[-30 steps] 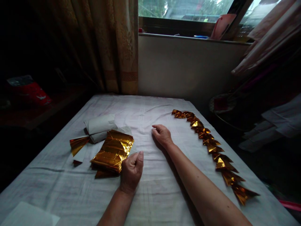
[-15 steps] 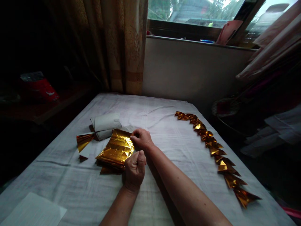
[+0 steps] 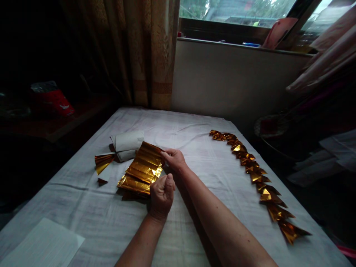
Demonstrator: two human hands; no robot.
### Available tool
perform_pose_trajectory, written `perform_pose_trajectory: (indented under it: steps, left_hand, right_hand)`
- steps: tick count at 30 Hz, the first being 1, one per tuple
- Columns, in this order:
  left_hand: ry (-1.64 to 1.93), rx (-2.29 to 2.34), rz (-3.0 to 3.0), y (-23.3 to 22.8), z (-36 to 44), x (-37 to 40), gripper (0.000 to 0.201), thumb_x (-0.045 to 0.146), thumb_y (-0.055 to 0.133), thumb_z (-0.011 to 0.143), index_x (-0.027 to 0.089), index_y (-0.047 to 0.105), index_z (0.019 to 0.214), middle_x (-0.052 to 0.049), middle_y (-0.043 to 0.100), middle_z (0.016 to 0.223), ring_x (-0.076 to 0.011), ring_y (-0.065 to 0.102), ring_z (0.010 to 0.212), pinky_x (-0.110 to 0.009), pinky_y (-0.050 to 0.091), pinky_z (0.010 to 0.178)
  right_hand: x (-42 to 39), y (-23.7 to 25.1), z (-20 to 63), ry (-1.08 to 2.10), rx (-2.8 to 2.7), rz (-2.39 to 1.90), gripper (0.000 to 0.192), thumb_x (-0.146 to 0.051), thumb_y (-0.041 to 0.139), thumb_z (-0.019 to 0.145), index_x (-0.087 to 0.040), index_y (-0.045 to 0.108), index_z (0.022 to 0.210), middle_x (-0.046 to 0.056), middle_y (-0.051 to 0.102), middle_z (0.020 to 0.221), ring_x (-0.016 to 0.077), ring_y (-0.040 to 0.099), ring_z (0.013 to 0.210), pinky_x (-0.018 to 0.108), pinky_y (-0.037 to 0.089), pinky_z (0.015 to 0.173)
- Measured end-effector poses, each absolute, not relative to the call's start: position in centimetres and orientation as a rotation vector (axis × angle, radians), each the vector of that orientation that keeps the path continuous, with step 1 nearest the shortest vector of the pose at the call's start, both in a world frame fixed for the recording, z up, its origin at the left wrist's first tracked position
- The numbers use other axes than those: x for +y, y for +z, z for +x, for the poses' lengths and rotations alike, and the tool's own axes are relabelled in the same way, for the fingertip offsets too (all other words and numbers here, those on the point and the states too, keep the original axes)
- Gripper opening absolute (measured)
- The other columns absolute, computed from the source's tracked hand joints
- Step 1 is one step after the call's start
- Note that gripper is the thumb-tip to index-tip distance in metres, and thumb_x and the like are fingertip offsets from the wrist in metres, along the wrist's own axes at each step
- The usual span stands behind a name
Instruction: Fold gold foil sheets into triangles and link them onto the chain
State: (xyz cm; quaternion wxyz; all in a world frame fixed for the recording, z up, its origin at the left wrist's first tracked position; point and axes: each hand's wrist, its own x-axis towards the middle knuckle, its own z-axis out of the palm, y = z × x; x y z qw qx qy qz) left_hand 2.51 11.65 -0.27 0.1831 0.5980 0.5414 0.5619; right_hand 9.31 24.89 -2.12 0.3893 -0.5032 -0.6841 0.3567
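A stack of gold foil sheets (image 3: 140, 170) lies on the white cloth-covered table (image 3: 194, 222), left of centre. My right hand (image 3: 174, 159) pinches the far right corner of the top sheets and lifts them, so the stack fans upward. My left hand (image 3: 162, 193) is a closed fist resting at the stack's near right edge; whether it grips a sheet I cannot tell. A curved row of several folded gold foil pieces (image 3: 258, 178) runs along the table's right side.
A white paper wrapper (image 3: 128, 142) and a gold foil fan shape (image 3: 102, 162) lie behind the stack. A white sheet (image 3: 41, 244) sits at the near left corner. Curtain, wall and window sill stand behind the table; the table's right edge drops off beside the foil row.
My right hand moved left from the bare cloth to the foil stack, took its far corner and raised the top sheets. My left fist stayed by the stack.
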Motion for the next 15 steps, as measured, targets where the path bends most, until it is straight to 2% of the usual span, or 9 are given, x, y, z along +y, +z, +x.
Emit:
perform_pose_trajectory:
  steps: [4,6,8,10,12,15]
  left_hand:
    - [1.611,1.484,1.719,-0.5,2.6,11.7,0.05,0.036,0.035,0.099,0.022,0.042,0.052,0.002,0.046,0.048,-0.0108,0.047,0.045,-0.024,0.038,0.051]
    - [1.634,1.457,1.715,-0.8,2.7,11.8,0.05,0.036,0.036,0.099,0.021,0.042,0.052,0.003,0.045,0.048,-0.0104,0.046,0.044,-0.023,0.037,0.05]
    - [1.656,1.438,1.698,-1.1,2.6,11.9,0.05,0.036,0.037,0.1,0.021,0.042,0.052,0.003,0.044,0.047,-0.01,0.046,0.043,-0.023,0.036,0.05]
    - [1.668,1.446,1.656,-1.2,2.5,12.0,0.05,0.037,0.037,0.1,0.021,0.042,0.053,0.004,0.043,0.047,-0.0098,0.045,0.043,-0.023,0.036,0.049]
    - [1.686,1.48,1.599,-1.3,2.4,12.1,0.05,0.039,0.036,0.101,0.021,0.044,0.054,0.004,0.043,0.048,-0.0101,0.046,0.044,-0.023,0.037,0.05]
    - [1.716,1.541,1.55,-1.3,2.2,12.2,0.048,0.042,0.033,0.101,0.021,0.05,0.061,0.003,0.048,0.052,-0.0112,0.049,0.048,-0.023,0.04,0.052]
  right_hand:
    - [25.4,-1.3,12.2,0.822,-1.484,-1.28,0.037,-0.041,0.05,0.089,-0.016,0.076,0.099,0.006,0.077,0.096,0.0186,0.07,0.088,0.028,0.055,0.076]
    - [25.2,-0.2,14.6,0.653,-1.246,-1.262,0.041,-0.045,0.052,0.088,-0.014,0.075,0.102,0.009,0.077,0.097,0.0215,0.07,0.089,0.034,0.056,0.078]
    - [24.1,1.1,16.9,0.388,-1.089,-1.164,0.036,-0.044,0.058,0.087,-0.016,0.075,0.099,0.008,0.076,0.096,0.0228,0.07,0.09,0.038,0.057,0.082]
    - [22.1,1.9,18.8,0.165,-1.231,-1.056,0.024,-0.037,0.063,0.086,-0.02,0.076,0.096,0.008,0.075,0.102,0.0226,0.069,0.098,0.038,0.057,0.088]
    - [19.6,1.8,20.3,0.06,-1.534,-0.983,0.015,-0.026,0.064,0.088,-0.024,0.076,0.097,0.008,0.074,0.105,0.0207,0.07,0.098,0.037,0.057,0.09]
    - [15.9,0.1,22.1,0.043,-1.891,-0.891,0.02,-0.018,0.062,0.089,-0.027,0.075,0.101,0.008,0.074,0.108,0.02,0.071,0.1,0.035,0.059,0.088]
